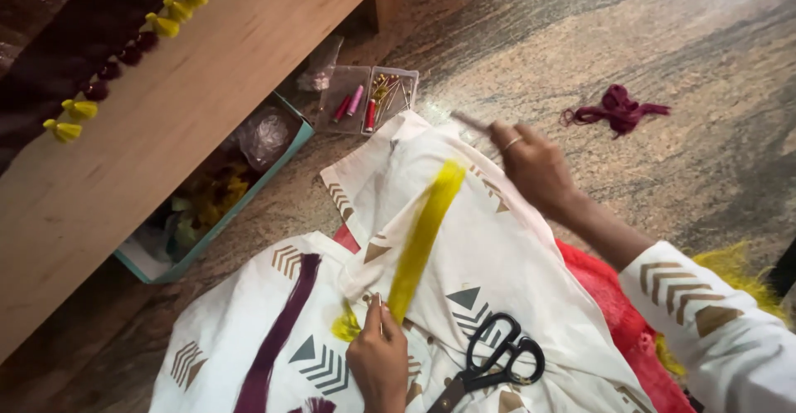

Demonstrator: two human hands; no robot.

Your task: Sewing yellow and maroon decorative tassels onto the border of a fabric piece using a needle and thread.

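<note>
1. Nearest the camera: black-handled scissors (496,361), lying flat on the white printed cloth (497,247), handles up, blades pointing down-left toward the frame edge.
2. Far left of the scissors: wooden bench (166,123) slanting across the corner, dark maroon fabric (66,23) draped on it, edged with yellow and maroon tassels (124,56).
3. Left of the scissors, half under the bench: teal open box (178,268) crammed with mixed yellow and dark material plus a crumpled clear bag.
4. Left of the scissors, on the cloth: maroon thread bundle (278,330), laid out in a long straight strip.
5. Up and left of the scissors, on the stone floor (580,48): clear plastic case (371,98) holding thread spools and pins.
6. Just left of the scissors: left hand (380,359), grip pinched shut on the lower end of the yellow thread bundle (423,235), loose yellow tuft beside the fingers.
7. Above the scissors: yellow thread bundle stretched taut, running diagonally up-right across the cloth, blurred along its length.
8. Up and right of the scissors: right hand (531,164), ring on one finger, fingers curled closed around a thin blurred stick-like thing; cannot tell what.
9. Right of the scissors: red fabric (605,297) showing under the cloth.
10. Far up-right of the scissors: tangled maroon thread clump (618,108), alone on the floor.
</note>
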